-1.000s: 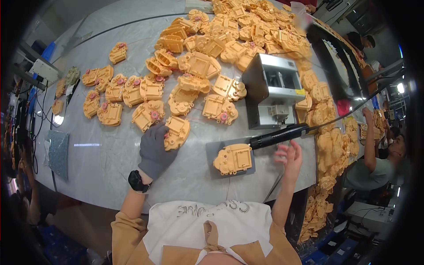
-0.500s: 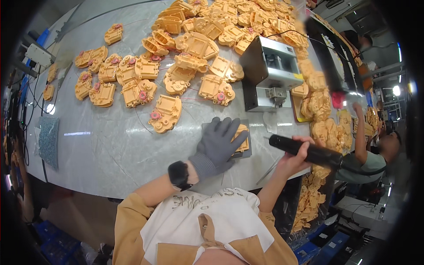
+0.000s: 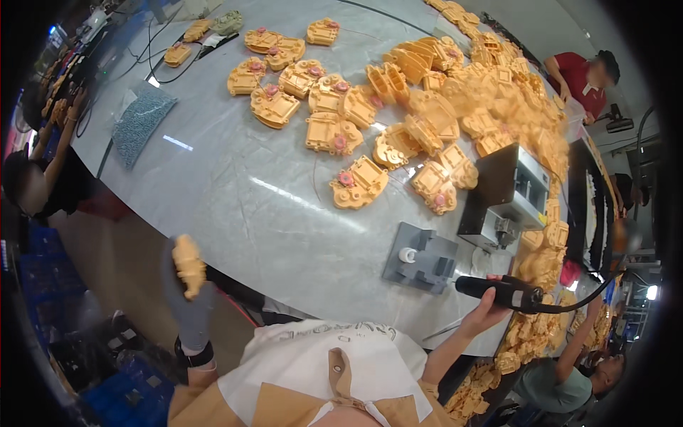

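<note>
My left hand [image 3: 188,307], in a grey glove, is out past the table's near edge at the left. Its fingers are closed on a yellow-orange plastic housing [image 3: 190,266]. My bare right hand [image 3: 484,313] grips a black electric screwdriver [image 3: 501,292] with a cable leading off to the right. The screwdriver's tip points left, close to the right side of a grey fixture block [image 3: 434,276] lying on the table. Raised blocks and a round white peg [image 3: 406,255] stand on that fixture, with no housing in it.
Several housings with red round parts and thin wires [image 3: 359,183] lie across the table [image 3: 242,213]. A big heap of housings [image 3: 512,107] fills the far right. A black and silver machine [image 3: 501,196] stands behind the fixture. At the left lies a bag of bluish pellets [image 3: 142,122]. Co-workers [image 3: 580,82] sit around.
My left hand has left the fixture and swung left past the table edge, carrying the housing. The fixture now lies bare. My view has turned left; the screwdriver is still in my right hand.
</note>
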The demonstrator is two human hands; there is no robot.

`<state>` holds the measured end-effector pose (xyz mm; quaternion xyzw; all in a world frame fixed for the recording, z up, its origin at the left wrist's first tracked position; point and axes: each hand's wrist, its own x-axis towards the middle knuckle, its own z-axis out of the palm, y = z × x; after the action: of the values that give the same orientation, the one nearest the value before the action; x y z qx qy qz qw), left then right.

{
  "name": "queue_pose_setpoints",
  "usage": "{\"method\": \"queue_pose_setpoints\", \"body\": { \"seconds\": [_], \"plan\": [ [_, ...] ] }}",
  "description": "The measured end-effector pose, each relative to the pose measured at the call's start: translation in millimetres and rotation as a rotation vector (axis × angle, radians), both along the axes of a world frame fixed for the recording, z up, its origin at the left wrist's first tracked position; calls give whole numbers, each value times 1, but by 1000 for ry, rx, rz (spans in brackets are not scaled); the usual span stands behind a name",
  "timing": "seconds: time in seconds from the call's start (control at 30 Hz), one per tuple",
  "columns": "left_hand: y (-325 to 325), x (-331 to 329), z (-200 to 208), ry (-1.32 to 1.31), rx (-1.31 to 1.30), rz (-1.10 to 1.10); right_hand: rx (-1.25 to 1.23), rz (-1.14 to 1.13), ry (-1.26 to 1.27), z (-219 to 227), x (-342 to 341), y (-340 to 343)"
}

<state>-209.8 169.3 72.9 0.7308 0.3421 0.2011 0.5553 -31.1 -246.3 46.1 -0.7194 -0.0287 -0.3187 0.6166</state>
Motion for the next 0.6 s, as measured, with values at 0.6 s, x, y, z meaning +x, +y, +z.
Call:
{"method": "queue_pose_setpoints", "body": {
  "seconds": [0.6],
  "plan": [
    [18, 123, 8, -216, 552, -241, 73, -208, -47, 0, 15, 15]
  ]
}}
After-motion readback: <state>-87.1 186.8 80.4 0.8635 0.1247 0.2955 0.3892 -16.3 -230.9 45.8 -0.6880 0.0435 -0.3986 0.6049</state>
